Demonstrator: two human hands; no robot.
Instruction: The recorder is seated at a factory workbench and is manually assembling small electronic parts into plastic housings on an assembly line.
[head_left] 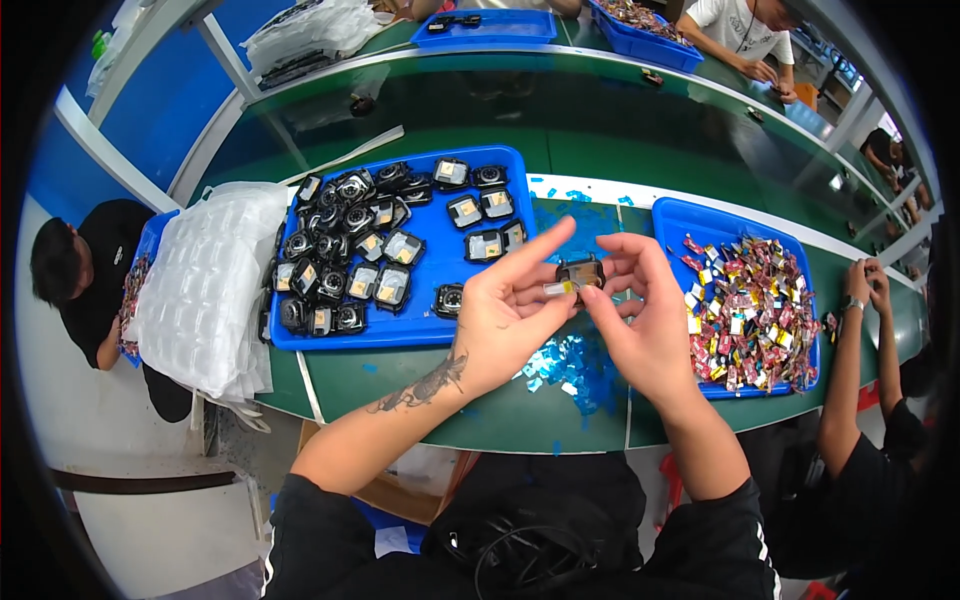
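Between both hands, above the green table, I hold a black smartwatch case (580, 272) with its open side showing. My left hand (505, 310) grips its left edge, thumb and fingers closed near a small silvery piece with a yellow end (558, 288). My right hand (645, 315) pinches the case from the right, thumb at its lower edge. A blue tray (430, 300) on the left holds many similar black watch cases (350, 220). In the blue tray (672, 222) on the right lies a heap of small pink, yellow and white battery-like parts (750, 320).
Blue film scraps (565, 370) litter the green table (470, 425) below my hands. Stacked clear plastic trays (205, 290) stand at the left. A raised ledge (480, 75) crosses behind, with more blue trays (485, 30). Other people sit at the left, right and far side.
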